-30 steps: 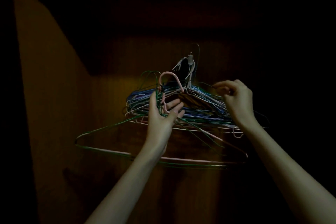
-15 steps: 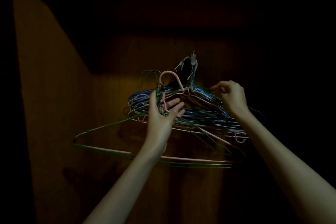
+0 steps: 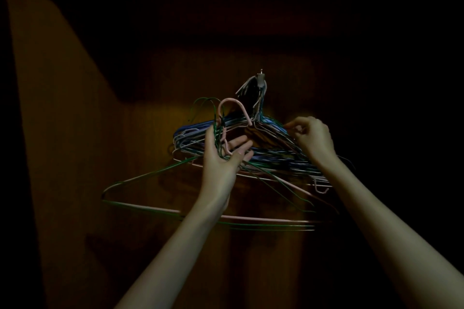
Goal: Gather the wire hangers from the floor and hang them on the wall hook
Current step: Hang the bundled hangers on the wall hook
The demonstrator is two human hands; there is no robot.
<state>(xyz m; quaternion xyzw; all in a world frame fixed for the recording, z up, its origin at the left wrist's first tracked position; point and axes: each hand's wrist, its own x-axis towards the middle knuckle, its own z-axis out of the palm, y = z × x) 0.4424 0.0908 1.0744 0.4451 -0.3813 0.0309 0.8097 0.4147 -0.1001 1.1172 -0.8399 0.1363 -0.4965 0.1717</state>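
A small metal wall hook (image 3: 261, 79) sticks out of the dark wooden wall, and a thick bundle of blue, white and green wire hangers (image 3: 273, 155) hangs from it. My left hand (image 3: 223, 155) holds the necks of a pink hanger (image 3: 234, 108) and several green hangers (image 3: 160, 208), their hooks pointing up just left of the wall hook. My right hand (image 3: 313, 137) pinches wires on the right shoulder of the hung bundle.
The wooden wall (image 3: 140, 158) is lit only around the hangers. A lighter brown panel (image 3: 50, 108) runs down the left side. Everything else is too dark to make out.
My right hand has slid a little left along the bundle's right shoulder. The left hand and its hangers have stayed nearly still.
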